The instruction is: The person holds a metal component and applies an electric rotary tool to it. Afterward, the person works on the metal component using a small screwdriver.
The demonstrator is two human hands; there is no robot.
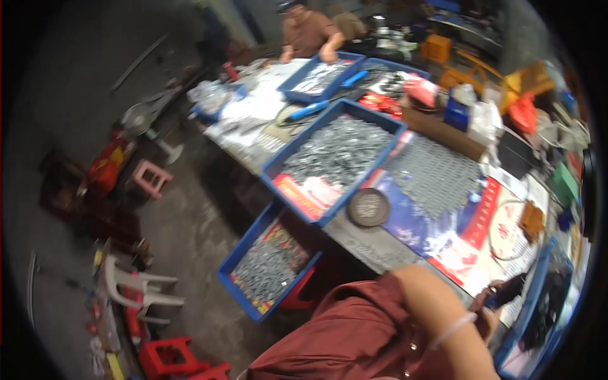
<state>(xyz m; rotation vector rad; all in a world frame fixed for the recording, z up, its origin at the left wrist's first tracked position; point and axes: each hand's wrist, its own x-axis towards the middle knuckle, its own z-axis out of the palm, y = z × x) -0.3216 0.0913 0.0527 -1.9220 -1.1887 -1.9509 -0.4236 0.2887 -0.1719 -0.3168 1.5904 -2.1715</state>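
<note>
Hands (487, 316) are only partly seen, blurred at lower R behind a bare forearm (436, 297) w/ a pale band (453, 330); a dark object (508, 291) appears to be gripped there, nr the bench (367, 244) edge, but which hand is on it, & whether the two are together or apart, can't be told. Just to the R of it, a blue bin (514, 347) is filled w/ black material. Further L, a printed sheet (410, 229) is covered in part by rows of grey pieces (437, 174); btwn it & a large blue tray (293, 204) of small metal parts (339, 152), a round dish (368, 208) is set. Below bench-top level, a 2nd blue tray (239, 300) is loaded w/ similar parts. At the far side, a smaller tray (306, 97) is being reached into by a co-worker (307, 35).
</note>
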